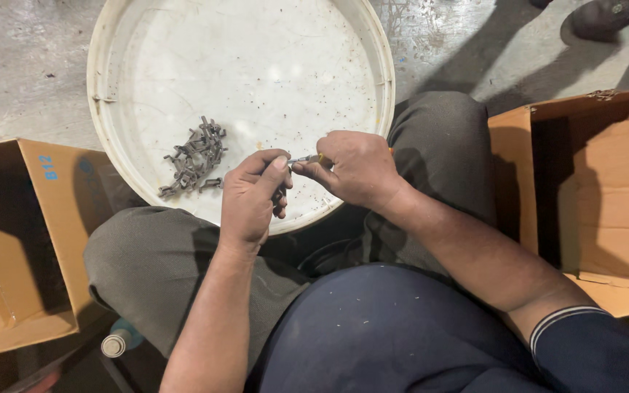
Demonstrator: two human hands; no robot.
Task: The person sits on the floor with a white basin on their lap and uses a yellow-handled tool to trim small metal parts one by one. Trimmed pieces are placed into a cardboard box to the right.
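Mid-trim: left hand (250, 198) pinches a small dark part (279, 196), right hand (354, 169) clamped on a thin tool (304, 159); pile (194, 157) at 10 o'clock.

A small dark metal part (279, 198) and a thin tool (303, 159) meet over the white tub.

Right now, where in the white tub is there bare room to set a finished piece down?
The tub is bare across its top and right, from the far rim down to the right hand. It is crowded lower left, where the pile of dark metal parts lies, and at the near rim under the left hand.
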